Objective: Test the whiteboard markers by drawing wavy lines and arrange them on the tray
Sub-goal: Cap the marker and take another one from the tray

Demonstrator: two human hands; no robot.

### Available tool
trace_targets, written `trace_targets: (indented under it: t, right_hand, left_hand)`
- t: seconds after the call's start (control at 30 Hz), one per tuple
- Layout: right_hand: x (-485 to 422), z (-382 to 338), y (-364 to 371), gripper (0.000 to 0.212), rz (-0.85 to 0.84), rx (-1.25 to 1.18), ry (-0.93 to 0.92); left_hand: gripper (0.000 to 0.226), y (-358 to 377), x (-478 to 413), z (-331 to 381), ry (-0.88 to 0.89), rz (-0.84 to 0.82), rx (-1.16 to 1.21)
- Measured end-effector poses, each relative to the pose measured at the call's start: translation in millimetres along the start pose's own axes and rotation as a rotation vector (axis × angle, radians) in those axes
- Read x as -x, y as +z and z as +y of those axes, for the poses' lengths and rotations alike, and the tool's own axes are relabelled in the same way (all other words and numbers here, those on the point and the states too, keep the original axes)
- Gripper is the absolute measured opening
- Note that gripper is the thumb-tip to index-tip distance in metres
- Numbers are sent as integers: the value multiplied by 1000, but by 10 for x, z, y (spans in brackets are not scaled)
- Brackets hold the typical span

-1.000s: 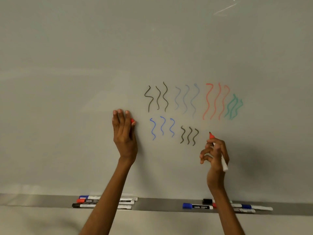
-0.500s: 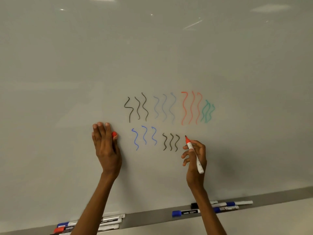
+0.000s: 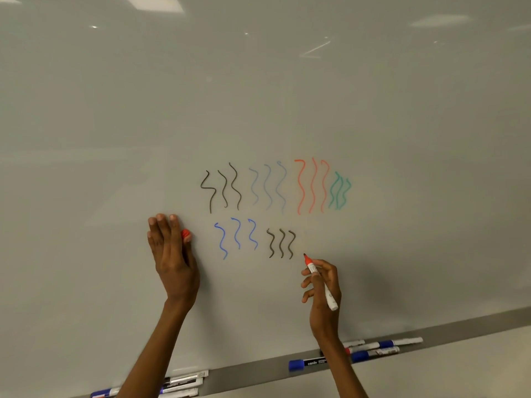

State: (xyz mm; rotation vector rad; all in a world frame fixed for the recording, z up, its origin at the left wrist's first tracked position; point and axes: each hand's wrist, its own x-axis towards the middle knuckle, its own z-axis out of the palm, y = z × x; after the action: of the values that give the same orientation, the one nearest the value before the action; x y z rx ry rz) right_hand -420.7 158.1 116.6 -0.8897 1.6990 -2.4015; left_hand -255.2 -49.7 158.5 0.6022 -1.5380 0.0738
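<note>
The right hand grips a red marker, tip at the whiteboard beside the black waves. The left hand, flat on the board, pinches a mostly hidden red cap. Forearms partly cover the markers on the tray (left group cut off).

Ceiling light panels reflect in the glossy grey wall surface.

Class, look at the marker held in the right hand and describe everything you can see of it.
The marker has a white barrel with faint print, a red collar and a dark tip. It is uncapped and tilted, tip up and to the left, end down and to the right. The right hand grips it around the middle. The tip sits at the whiteboard, just right of and below the lower black lines; whether it touches cannot be told. No fresh red stroke shows there yet.
</note>
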Motion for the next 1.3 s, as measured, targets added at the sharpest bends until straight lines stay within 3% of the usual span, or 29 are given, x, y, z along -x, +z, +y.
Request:
trace_targets:
  t: [0.2, 0.4, 0.7, 0.87, 1.3]
  right_hand:
    - [-281, -376, 45, 30, 51, -76, -106]
    - [-239, -184, -20, 23, 89, -96, -40]
    - [-26, 85, -217, 38, 44, -4, 69]
    - [-130, -178, -225, 39, 75, -65, -47]
    - [-72, -77, -274, 39, 87, -48, 37]
  left_hand:
    - [45, -15, -5, 18, 7, -6, 9]
    - [44, -32, -7, -12, 4, -17, 0]
    - [43, -104, -28, 100, -97, -22, 32]
    - [40, -136, -38, 128, -127, -39, 75]
    - [24, -170, -11, 97, -81, -49, 114]
